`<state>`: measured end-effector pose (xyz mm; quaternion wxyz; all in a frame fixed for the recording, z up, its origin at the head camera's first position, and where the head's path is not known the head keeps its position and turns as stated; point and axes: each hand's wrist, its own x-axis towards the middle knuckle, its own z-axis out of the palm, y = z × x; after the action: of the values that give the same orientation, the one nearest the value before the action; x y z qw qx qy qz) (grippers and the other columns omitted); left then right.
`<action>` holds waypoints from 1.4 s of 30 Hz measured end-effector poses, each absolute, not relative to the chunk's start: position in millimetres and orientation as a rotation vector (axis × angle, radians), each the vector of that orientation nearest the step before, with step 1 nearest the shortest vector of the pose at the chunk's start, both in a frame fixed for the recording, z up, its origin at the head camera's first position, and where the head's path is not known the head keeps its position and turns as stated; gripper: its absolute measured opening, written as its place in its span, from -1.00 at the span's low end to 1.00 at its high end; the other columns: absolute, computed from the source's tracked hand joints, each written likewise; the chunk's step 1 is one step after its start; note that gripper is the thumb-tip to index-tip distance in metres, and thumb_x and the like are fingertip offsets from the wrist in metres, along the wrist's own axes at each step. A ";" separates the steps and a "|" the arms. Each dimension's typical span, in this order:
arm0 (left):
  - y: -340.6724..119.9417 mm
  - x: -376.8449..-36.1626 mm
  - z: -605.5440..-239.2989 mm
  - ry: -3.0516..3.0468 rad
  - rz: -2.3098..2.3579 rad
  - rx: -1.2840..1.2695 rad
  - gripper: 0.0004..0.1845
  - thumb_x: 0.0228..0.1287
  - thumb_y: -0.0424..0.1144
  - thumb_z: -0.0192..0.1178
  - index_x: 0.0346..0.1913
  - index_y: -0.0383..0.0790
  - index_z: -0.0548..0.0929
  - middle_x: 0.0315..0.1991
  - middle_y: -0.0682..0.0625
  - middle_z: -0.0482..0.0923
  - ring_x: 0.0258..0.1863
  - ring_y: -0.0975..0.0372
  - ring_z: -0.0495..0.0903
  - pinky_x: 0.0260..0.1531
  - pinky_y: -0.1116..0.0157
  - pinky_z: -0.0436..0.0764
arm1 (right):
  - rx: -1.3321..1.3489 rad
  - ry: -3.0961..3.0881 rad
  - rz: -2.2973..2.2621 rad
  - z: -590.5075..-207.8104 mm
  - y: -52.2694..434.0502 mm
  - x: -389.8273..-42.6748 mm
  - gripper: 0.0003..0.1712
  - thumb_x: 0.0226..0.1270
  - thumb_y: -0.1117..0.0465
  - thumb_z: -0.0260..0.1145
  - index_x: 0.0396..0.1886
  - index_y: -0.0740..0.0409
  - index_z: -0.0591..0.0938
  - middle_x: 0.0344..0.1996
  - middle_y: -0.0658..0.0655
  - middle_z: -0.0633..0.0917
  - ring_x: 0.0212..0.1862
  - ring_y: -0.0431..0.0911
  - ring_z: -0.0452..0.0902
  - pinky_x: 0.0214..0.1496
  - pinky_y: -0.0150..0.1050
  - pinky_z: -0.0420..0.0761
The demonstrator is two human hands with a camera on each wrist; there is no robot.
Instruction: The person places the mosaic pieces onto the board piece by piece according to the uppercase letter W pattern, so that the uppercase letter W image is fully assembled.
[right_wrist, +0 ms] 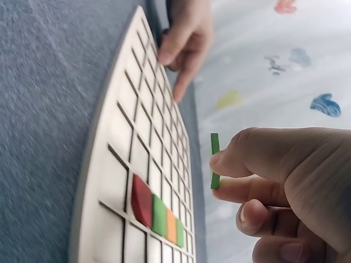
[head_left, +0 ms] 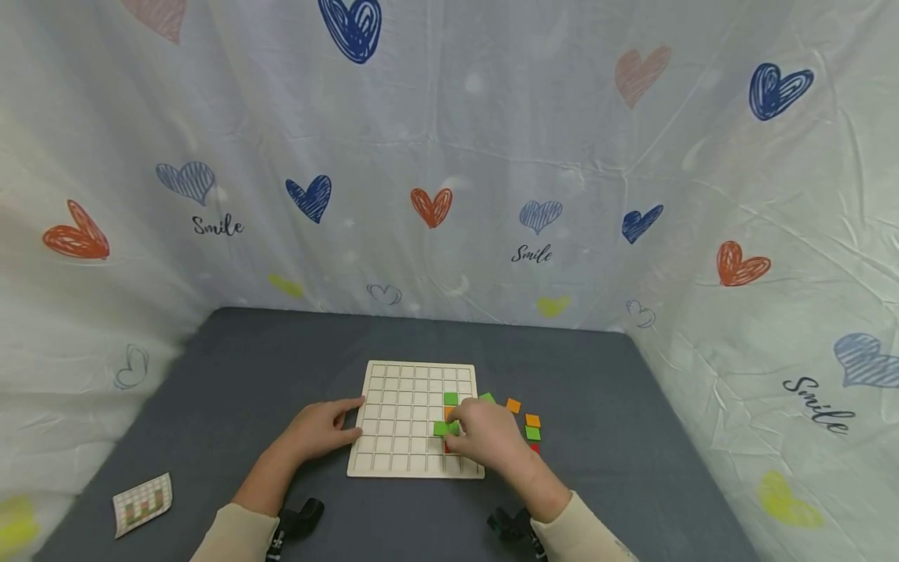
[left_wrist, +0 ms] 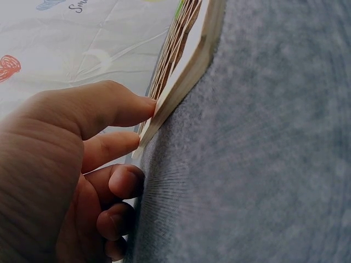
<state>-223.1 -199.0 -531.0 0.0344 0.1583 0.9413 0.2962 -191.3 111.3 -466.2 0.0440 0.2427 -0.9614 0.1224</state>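
Note:
A pale wooden grid board (head_left: pixel 393 460) lies on the dark table, its cells outlined by thin raised lines. My right hand (head_left: pixel 486 432) is over the board's right half, pinching a green square tile (right_wrist: pixel 215 161) between thumb and finger, on edge and apart from the board in the right wrist view. Beside it, a red tile (right_wrist: pixel 142 200), a green tile (right_wrist: pixel 159 215), an orange tile (right_wrist: pixel 171 226) and another green tile (right_wrist: pixel 180 233) sit in a row of cells. My left hand (head_left: pixel 314 428) touches the board's left edge with thumb and index fingertips, other fingers bent below.
Several loose tiles lie right of the board, among them an orange tile (head_left: pixel 514 406), another orange tile (head_left: pixel 533 421) and a green tile (head_left: pixel 533 433). At the table's left front lies a card (head_left: pixel 143 504) printed with a coloured grid. A heart-patterned curtain (head_left: pixel 485 156) surrounds the table.

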 end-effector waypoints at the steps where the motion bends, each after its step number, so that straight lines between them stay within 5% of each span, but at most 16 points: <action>1: -199.0 -222.9 -531.1 2.896 0.912 0.489 -0.39 0.14 0.04 0.31 0.28 0.01 0.49 -0.72 0.13 0.32 -0.76 0.28 0.24 -0.67 0.32 0.24 | 0.758 -2.941 0.363 -467.4 109.6 -190.9 -0.76 0.05 0.05 0.33 -0.26 -0.09 0.77 -0.55 -0.14 0.56 -0.66 -0.31 0.24 -0.74 -0.35 0.22; 6: -198.5 -223.1 -531.7 2.894 0.923 0.479 -0.39 0.14 0.02 0.31 0.28 0.01 0.49 -0.71 0.13 0.32 -0.75 0.27 0.24 -0.66 0.31 0.24 | 0.811 -2.969 0.313 -473.2 103.6 -189.3 -0.81 0.06 0.03 0.36 -0.33 -0.07 0.77 -0.43 -0.12 0.65 -0.56 -0.33 0.31 -0.70 -0.36 0.27; 16: -197.8 -223.1 -529.1 2.885 0.926 0.463 -0.39 0.15 0.01 0.31 0.28 0.00 0.48 -0.69 0.12 0.33 -0.73 0.27 0.26 -0.64 0.30 0.26 | 0.878 -2.949 0.215 -486.3 98.1 -189.8 -0.94 0.01 0.06 0.39 -0.56 -0.12 0.70 -0.70 -0.19 0.39 -0.62 -0.27 0.26 -0.74 -0.33 0.21; 25: -198.9 -222.7 -528.7 2.858 0.942 0.468 -0.39 0.16 0.01 0.30 0.29 0.00 0.47 -0.68 0.12 0.34 -0.73 0.27 0.26 -0.65 0.31 0.26 | 0.819 -2.950 0.225 -491.2 93.5 -187.4 -0.84 -0.01 0.00 0.46 -0.37 -0.16 0.78 -0.58 -0.20 0.53 -0.56 -0.33 0.31 -0.71 -0.34 0.24; 27: -198.8 -222.9 -529.4 2.870 0.937 0.473 -0.39 0.16 0.01 0.30 0.29 0.00 0.48 -0.68 0.12 0.33 -0.73 0.27 0.25 -0.64 0.31 0.26 | 0.810 -2.940 0.234 -491.4 92.5 -187.2 -0.95 0.00 0.03 0.45 -0.54 -0.16 0.75 -0.66 -0.20 0.47 -0.60 -0.32 0.28 -0.74 -0.35 0.19; 33: -198.7 -223.3 -531.1 2.884 0.926 0.472 -0.40 0.16 0.01 0.30 0.28 0.00 0.48 -0.69 0.12 0.32 -0.73 0.27 0.25 -0.64 0.30 0.25 | 0.809 -2.890 0.227 -490.8 91.3 -187.9 -0.50 0.00 0.18 0.38 -0.98 -0.17 0.36 -0.85 -0.17 0.16 -0.73 -0.28 0.13 -0.78 -0.36 -0.02; 42: -198.5 -223.3 -531.4 2.891 0.910 0.478 -0.40 0.15 0.01 0.30 0.28 0.01 0.49 -0.70 0.13 0.32 -0.73 0.28 0.25 -0.64 0.31 0.26 | 0.787 -2.940 0.258 -490.9 91.2 -192.7 -0.74 0.01 0.10 0.45 -0.77 -0.21 0.62 -0.76 -0.18 0.36 -0.65 -0.28 0.21 -0.76 -0.35 0.15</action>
<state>-223.3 -198.5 -531.4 0.0366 0.1555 0.9416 0.2965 -192.7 91.2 -490.9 0.0436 0.2575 -0.9616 0.0845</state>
